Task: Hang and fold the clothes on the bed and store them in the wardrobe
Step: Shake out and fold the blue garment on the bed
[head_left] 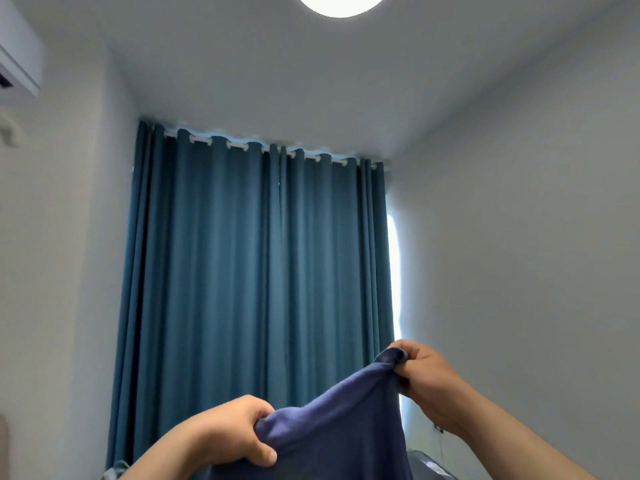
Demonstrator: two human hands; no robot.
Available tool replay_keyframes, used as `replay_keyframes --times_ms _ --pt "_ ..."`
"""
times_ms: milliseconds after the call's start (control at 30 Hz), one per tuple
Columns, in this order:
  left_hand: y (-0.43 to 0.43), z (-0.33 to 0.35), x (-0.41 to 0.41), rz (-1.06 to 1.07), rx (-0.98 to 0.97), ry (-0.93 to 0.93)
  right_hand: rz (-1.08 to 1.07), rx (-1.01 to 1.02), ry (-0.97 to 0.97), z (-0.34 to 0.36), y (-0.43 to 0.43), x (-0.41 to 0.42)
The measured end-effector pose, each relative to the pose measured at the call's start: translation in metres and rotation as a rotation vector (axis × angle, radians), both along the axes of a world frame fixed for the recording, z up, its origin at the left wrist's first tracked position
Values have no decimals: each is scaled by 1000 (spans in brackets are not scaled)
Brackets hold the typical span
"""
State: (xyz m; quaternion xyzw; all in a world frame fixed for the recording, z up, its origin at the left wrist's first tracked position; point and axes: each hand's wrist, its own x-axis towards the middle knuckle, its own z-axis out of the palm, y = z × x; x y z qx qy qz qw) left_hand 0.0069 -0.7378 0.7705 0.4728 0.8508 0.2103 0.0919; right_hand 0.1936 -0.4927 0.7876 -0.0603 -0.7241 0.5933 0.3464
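A blue-purple garment (332, 420) is held up in front of me, its top edge stretched between both hands and its body hanging out of view below. My left hand (228, 434) grips the lower left corner of that edge with curled fingers. My right hand (422, 379) pinches the higher right corner, where the fabric bunches over the fingers. The bed and the wardrobe are not visible; the camera points up toward the ceiling.
Closed teal curtains (256, 265) cover the window straight ahead, with daylight showing at their right edge. An air conditioner (20, 64) is mounted high on the left wall. A round ceiling lamp (341, 3) is overhead. Striped fabric (429, 465) shows at bottom right.
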Motion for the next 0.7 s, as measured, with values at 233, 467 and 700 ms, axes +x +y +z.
replay_keyframes --times_ms 233,467,700 --pt "-3 -16 -6 18 564 -533 -310 -141 -44 17 20 1" --pt "23 16 27 -176 512 -173 131 492 -347 -21 -47 -13" --pt "18 30 27 -172 506 192 142 251 -203 -44 -83 -34"
